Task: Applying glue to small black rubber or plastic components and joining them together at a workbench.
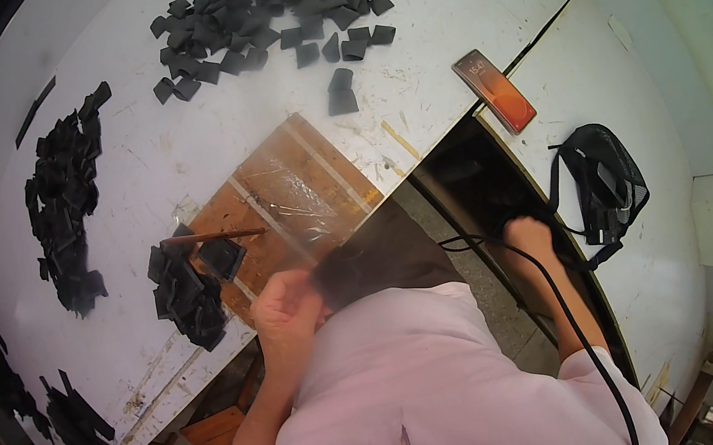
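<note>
My left hand [287, 305] is over the table's front edge, at the near side of a brown board [275, 189] partly covered by a clear sheet. Its fingers are curled together, and whatever they may hold cannot be made out. Left of it lies a pile of black fabric pieces [188, 298], with a thin brown stick [213, 236] across its top and one flat black piece [223, 257] beside it. My right hand [528, 234] reaches into the dark gap between the tables, next to a black cable [473, 241]. Shadow and black material hide its fingers.
Many small folded black pieces [272, 1] lie at the far side of the white table [127, 148]. More black strips [68, 214] are heaped at the left. On the right stand a phone [497, 92] and a black mesh bag [604, 181]. A wooden stool [213, 433] is below.
</note>
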The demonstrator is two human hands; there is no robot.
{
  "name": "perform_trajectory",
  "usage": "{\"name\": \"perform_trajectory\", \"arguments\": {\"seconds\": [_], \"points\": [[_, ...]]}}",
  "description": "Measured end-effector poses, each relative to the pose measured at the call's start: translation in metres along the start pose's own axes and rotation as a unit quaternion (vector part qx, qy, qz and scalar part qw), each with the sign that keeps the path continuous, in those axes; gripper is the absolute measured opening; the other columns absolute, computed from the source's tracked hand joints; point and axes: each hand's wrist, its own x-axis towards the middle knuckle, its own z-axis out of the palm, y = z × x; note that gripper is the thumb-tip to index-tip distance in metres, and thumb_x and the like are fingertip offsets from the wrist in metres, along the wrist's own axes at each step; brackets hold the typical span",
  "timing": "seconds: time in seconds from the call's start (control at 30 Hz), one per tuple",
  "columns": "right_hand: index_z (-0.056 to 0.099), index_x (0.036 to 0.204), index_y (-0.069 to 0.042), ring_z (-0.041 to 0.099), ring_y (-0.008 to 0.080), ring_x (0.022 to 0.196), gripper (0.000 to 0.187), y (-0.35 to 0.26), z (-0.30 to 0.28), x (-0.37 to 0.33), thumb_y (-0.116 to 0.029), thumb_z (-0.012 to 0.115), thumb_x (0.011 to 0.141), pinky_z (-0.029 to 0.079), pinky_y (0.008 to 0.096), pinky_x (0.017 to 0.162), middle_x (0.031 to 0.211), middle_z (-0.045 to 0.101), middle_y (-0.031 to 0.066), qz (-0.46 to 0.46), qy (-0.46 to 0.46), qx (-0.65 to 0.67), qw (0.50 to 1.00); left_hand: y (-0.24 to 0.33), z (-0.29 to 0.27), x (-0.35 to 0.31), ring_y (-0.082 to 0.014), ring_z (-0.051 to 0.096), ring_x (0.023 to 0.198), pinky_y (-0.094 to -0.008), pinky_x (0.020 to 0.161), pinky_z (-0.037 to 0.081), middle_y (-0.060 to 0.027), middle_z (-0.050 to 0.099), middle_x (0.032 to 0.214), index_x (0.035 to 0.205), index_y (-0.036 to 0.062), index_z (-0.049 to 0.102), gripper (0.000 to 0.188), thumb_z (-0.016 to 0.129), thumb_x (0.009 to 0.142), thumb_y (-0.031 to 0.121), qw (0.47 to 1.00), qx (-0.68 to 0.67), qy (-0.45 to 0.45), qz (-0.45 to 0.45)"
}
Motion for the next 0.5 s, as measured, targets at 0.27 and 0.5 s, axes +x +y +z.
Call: {"name": "perform_trajectory", "arguments": {"seconds": [0.27, 0.5], "points": [[0.044, 0.117, -0.001, 0.045, 0.0359, 0.099, 0.064, 0.055, -0.006, 0.151, -0.041, 0.063, 0.070, 0.039, 0.0405, 0.082, 0.110, 0.049, 0.0211, 0.067, 0.378, 0.154, 0.910, 0.005, 0.007, 0.003, -0.0069, 0.054, 0.061, -0.0188, 0.056, 0.044, -0.0015, 0.057, 0.072, 0.088, -0.0008, 0.055, 0.015, 0.053, 0.074, -0.005, 1.000, 0.005, -0.026, -0.008], [0.043, 0.115, 0.008, 0.053, 0.0421, 0.090, 0.073, 0.048, -0.017, 0.132, -0.042, 0.066, 0.066, 0.042, 0.0435, 0.078, 0.098, 0.055, 0.0278, 0.143, 0.365, 0.223, 0.893, 0.020, 0.016, 0.004, -0.0068, 0.053, 0.058, -0.0184, 0.051, 0.043, -0.0053, 0.058, 0.071, 0.084, -0.0025, 0.054, 0.006, 0.053, 0.081, 0.002, 0.991, -0.038, 0.099, 0.076]]}}
